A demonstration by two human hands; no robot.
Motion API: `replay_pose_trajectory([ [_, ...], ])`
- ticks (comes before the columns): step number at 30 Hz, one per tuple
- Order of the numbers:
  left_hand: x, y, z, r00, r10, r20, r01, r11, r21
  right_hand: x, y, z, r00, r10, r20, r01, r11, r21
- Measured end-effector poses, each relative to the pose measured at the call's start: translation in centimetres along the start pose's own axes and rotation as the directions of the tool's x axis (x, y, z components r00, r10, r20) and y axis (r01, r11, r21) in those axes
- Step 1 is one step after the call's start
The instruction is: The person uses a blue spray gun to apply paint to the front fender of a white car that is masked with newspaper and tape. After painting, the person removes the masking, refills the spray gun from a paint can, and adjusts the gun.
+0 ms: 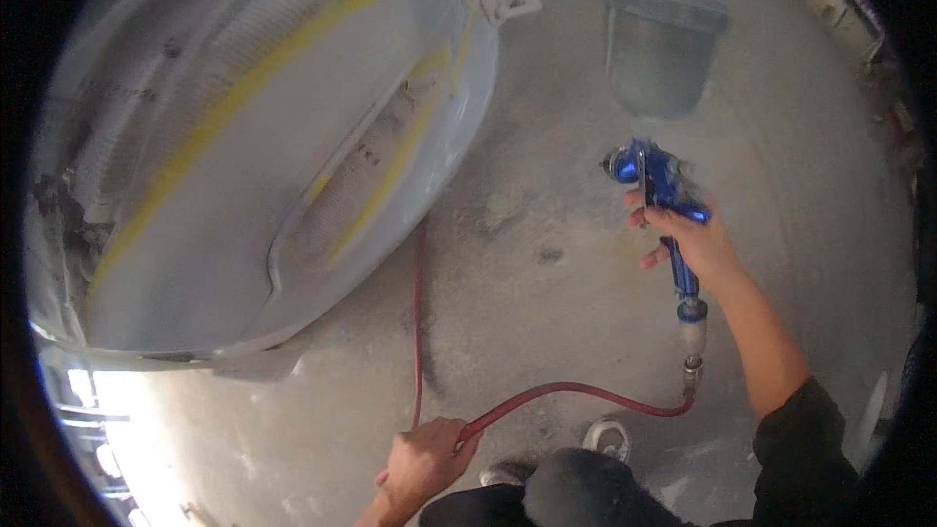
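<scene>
My right hand point(698, 239) is wrapped round the grip of a blue spray gun point(667, 181), its nozzle turned to the left toward a car bumper. A translucent grey paint cup point(659, 49) with a lid stands on top of the gun. From the fitting under the grip runs a red air hose point(566, 388). My left hand point(429, 459) is closed round this hose near the lower edge, and the hose carries on upward behind the bumper. Grey coating covers most of the bumper point(264, 166), with yellow bands along its openings. A gap separates the nozzle from the bumper.
Beneath everything lies a grey concrete floor point(547, 303) with dark stains. My knees and white shoes point(609, 439) show at the bottom. Various items point(830, 0) line the upper right edge. Bright light falls in at the lower left.
</scene>
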State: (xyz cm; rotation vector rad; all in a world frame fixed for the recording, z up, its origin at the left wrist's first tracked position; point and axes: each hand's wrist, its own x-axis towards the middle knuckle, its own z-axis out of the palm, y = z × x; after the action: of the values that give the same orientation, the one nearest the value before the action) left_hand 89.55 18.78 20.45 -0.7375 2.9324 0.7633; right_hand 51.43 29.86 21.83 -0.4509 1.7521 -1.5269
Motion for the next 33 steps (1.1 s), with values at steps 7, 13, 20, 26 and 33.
replay_pose_trajectory([
  [7,-0.7,-1.2,1.8,0.967,-0.252,0.025,0.252,0.948,-0.193,0.4,-1.1,-3.0,0.993,-0.111,0.049,0.111,0.994,-0.001],
  [13,-4.6,-3.4,9.8,0.719,-0.643,-0.264,0.562,0.761,-0.323,2.5,2.0,-4.6,0.956,-0.221,0.191,0.233,0.971,-0.044],
  [20,-5.1,3.1,11.8,0.622,-0.488,-0.612,0.475,0.857,-0.2,2.5,2.9,-5.0,0.919,-0.344,0.194,0.348,0.938,0.015],
  [26,-6.1,6.1,11.0,0.595,-0.513,-0.619,0.572,0.811,-0.122,2.2,3.5,-6.1,0.881,-0.122,0.458,0.117,0.992,0.038],
  [33,-6.3,8.7,14.1,0.595,-0.505,-0.625,0.61,0.79,-0.059,3.6,5.7,-7.0,0.895,-0.119,0.43,0.159,0.986,-0.057],
])
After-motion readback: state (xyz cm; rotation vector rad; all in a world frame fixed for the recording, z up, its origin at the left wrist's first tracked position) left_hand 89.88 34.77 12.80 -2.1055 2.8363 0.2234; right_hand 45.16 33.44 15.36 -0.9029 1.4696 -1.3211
